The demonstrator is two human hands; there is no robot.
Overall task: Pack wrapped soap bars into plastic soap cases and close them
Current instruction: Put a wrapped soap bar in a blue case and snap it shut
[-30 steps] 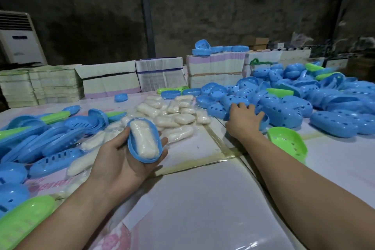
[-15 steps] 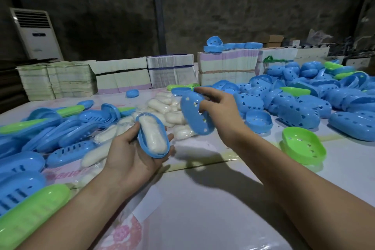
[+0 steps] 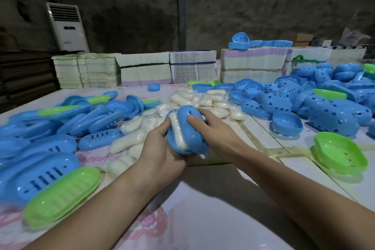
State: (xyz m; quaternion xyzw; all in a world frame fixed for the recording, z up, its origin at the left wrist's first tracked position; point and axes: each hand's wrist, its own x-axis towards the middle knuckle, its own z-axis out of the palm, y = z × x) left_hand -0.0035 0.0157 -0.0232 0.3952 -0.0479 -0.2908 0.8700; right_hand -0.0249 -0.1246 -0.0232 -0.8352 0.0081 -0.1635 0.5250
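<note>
My left hand [image 3: 162, 148] cradles a blue soap case base [image 3: 175, 146] with a wrapped white soap bar [image 3: 178, 134] lying in it. My right hand [image 3: 215, 130] grips a blue perforated lid [image 3: 189, 128] and holds it over the soap, tilted, with a gap still showing along the left side. A heap of wrapped soap bars [image 3: 203, 101] lies just behind my hands on the table.
Blue slotted lids and bases [image 3: 40, 148] with a green one [image 3: 60, 195] pile up at left. Blue perforated halves [image 3: 304, 103] crowd the right, with a green base [image 3: 341, 154] near the edge. Stacked flat cartons [image 3: 192, 69] line the back.
My right hand picked a blue lid from the right pile, carried it left and set it onto the soap in the base. My left hand kept holding the base.
</note>
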